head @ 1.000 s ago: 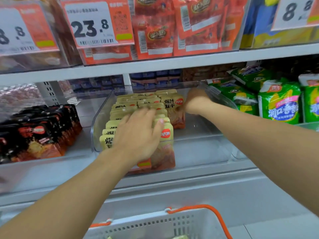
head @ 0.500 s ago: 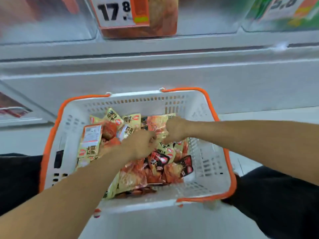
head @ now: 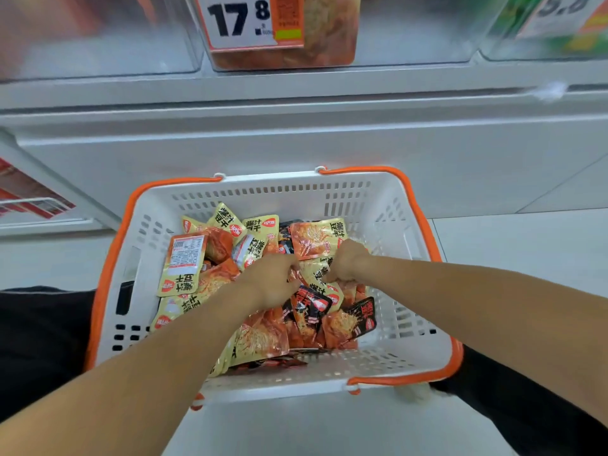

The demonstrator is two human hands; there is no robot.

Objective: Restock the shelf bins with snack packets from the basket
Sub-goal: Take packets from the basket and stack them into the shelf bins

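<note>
Bright even light; blurred top; edges warped.

A white metal shelf edge [head: 296, 90] runs across the top of the view, and below it a broad pale base panel [head: 296, 149] drops to the floor. The floor [head: 526, 245] is laid with large light-grey tiles, a thin joint line showing at the right. Clear plastic fronts stand along the shelf; one carries a price tag [head: 243, 23] reading 17.8, another tag [head: 559, 11] at the far right is blurred. At the left edge a red and white label [head: 29, 195] sits at an angle. The light is even and bright.
</note>
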